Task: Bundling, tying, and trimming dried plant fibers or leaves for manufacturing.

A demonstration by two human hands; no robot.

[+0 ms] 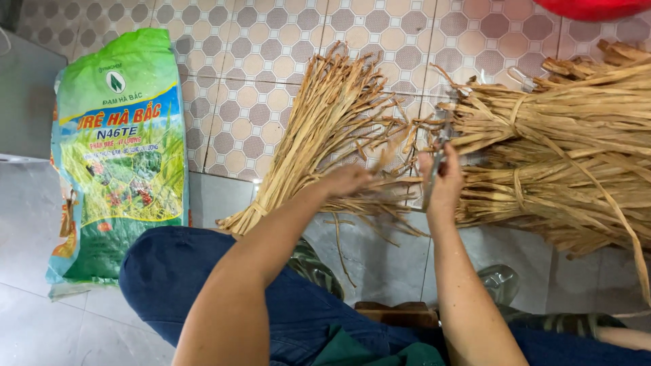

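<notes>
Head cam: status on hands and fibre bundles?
Left hand gripping dried fibre strips. Right hand holding thin metal blade upright. Tied bundles right, loose sheaf centre. Green sack left, clear.

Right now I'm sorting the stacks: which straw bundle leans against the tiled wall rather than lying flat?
The left bundle, beside the green sack. It stands slanted, tips up the wall, behind the left hand. The right bundles lie flat, stacked.

Home craft workspace (tiled floor, dried-straw bundles, fertiliser sack).
</notes>
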